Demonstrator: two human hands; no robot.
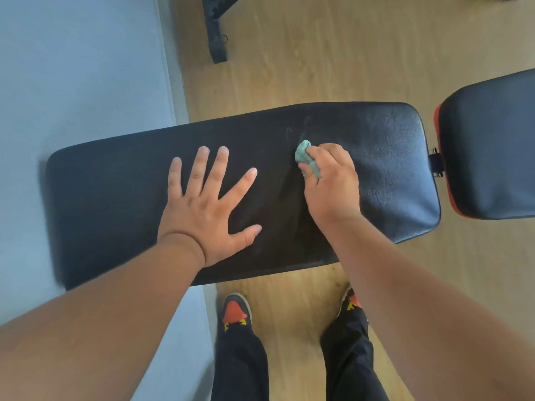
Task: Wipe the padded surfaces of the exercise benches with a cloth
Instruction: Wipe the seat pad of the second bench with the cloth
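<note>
A long black padded bench pad (390, 157) lies crosswise in front of me. My left hand (211, 206) rests flat on its middle, fingers spread and straight. My right hand (333, 183) grips a bunched teal cloth (304, 153) and presses it onto the pad just right of the middle. Only the cloth's front shows past my fingers. Faint wipe streaks mark the pad above the cloth. A second black pad with a red edge (492, 146) adjoins the bench at the right, joined by a black hinge (435, 164).
Wooden floor (318, 68) runs under and beyond the bench. A pale blue mat (72, 82) covers the left side. A black metal frame leg (217, 30) stands at the top. My two feet in black-and-red shoes (236, 311) stand close to the bench's near edge.
</note>
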